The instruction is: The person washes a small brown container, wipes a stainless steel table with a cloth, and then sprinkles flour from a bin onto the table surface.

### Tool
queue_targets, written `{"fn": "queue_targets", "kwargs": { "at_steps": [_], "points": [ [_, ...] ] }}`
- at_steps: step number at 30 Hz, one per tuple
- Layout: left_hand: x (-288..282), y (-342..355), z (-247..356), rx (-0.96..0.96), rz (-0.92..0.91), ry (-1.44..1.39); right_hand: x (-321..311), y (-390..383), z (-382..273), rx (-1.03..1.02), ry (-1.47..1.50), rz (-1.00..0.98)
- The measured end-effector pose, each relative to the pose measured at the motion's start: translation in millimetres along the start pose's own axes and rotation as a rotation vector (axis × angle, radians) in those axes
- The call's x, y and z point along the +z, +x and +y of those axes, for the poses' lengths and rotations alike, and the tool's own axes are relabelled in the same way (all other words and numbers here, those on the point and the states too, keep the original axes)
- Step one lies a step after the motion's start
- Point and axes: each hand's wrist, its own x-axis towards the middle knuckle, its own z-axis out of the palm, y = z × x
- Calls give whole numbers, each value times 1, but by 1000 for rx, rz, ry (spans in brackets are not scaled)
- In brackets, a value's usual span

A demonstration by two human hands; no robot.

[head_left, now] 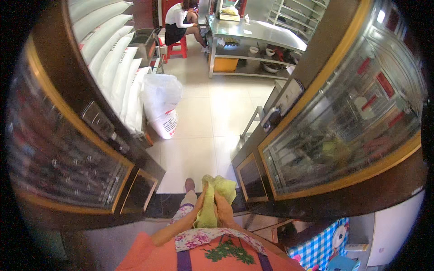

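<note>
A yellow-green cloth [209, 205] is bunched between my two hands, close in front of my body. My left hand [199, 204] presses on its left side, and my right hand [222, 208] grips it from the right. Folds of the cloth stick out above the fingers and hang below them. The cloth hides most of the fingertips. An orange top and a flowered apron cover my front, and one foot in a dark red shoe [190, 184] is forward on the tiled floor.
Dark doors with glass panes stand open left [68, 149] and right [343, 113]. Beyond are stacked white sacks [115, 67], a white plastic bag [162, 101] on the floor, and a steel table [257, 34] with bowls beneath. A person [178, 22] sits on a red stool [177, 49].
</note>
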Motion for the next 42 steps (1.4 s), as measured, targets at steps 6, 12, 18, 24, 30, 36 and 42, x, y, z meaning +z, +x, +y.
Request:
{"fn": "queue_targets", "kwargs": {
  "at_steps": [6, 12, 18, 24, 30, 36, 42],
  "points": [
    [-43, 121, 107, 40, -224, 2, 33, 159, -8, -4, 120, -140],
    [-53, 207, 237, 3, 127, -69, 62, 316, -26, -62, 61, -280],
    [-31, 268, 326, 15, 299, -14, 79, 414, 10, -321, 12, -163],
    [-60, 361, 393, -91, 248, 160, 73, 521, 72, 139, 311, -162],
    [-28, 505, 471, 57, 257, 793, 63, 687, 121, 551, 771, -145],
    [-18, 623, 547, 95, 371, 972, 57, 817, 176, 703, 1065, -298],
    [-41, 756, 583, 163, 378, 1371, 22, 933, 211, 1027, 1494, -121]
  ]
}}
